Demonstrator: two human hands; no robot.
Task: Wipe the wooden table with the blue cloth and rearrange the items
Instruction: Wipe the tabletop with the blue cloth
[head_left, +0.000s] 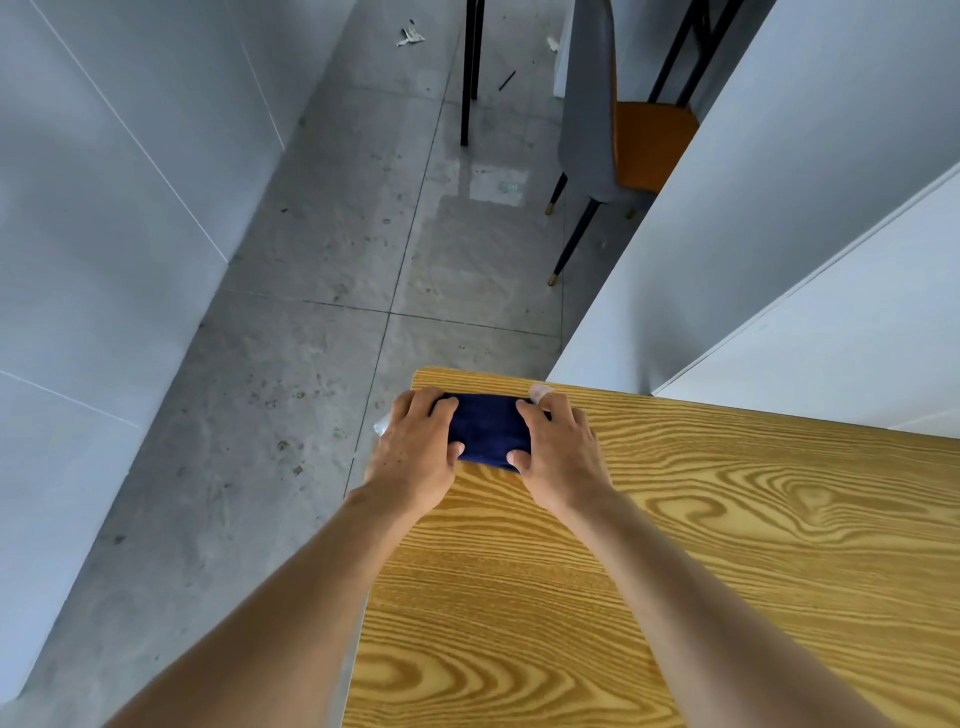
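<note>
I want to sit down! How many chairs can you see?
1. A grey-backed chair with an orange seat and black legs stands on the grey tiled floor at the top right, beyond the wooden table. The white wall hides part of it and could hide others.

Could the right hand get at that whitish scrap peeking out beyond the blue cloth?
Probably yes: the right hand already lies on the blue cloth, fingertips beside the whitish scrap, nothing between them.

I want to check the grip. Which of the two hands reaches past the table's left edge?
The left hand: its outer side hangs over the left edge of the wooden table. The right hand lies fully over the tabletop. Both press the blue cloth.
</note>
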